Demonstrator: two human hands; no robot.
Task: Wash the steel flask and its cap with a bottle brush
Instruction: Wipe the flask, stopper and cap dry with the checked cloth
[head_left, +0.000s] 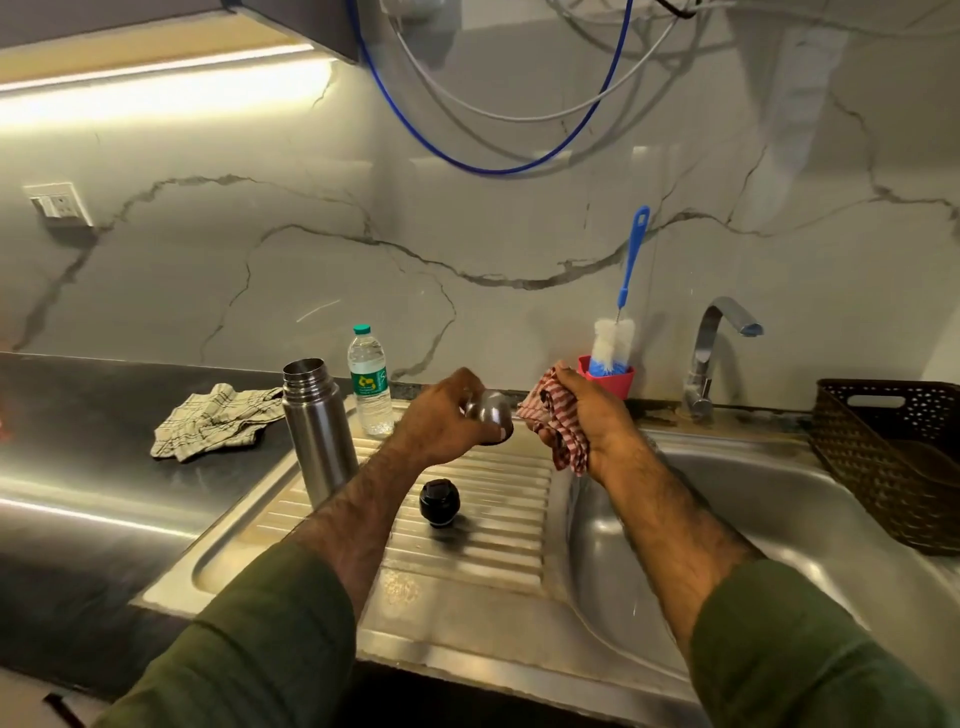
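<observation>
the left hand (441, 415) curls its fingers round the steel cap (491, 418), holding it up over the draining board (498, 525) with what looks like its open end turned toward the right hand (582, 415). that hand bunches a red striped cloth (556, 415) in a closed grip, just beside the cap, a corner of cloth reaching toward its rim; whether they touch i cannot tell. so the cloth probably goes leftward into or round the cap. below the left hand lies the black stopper (439, 503); to its left, near the forearm, the steel flask (318, 431) stands upright and open. the bottle brush (618, 332) stands behind the right hand in a red holder (610, 382), nearer that hand.
</observation>
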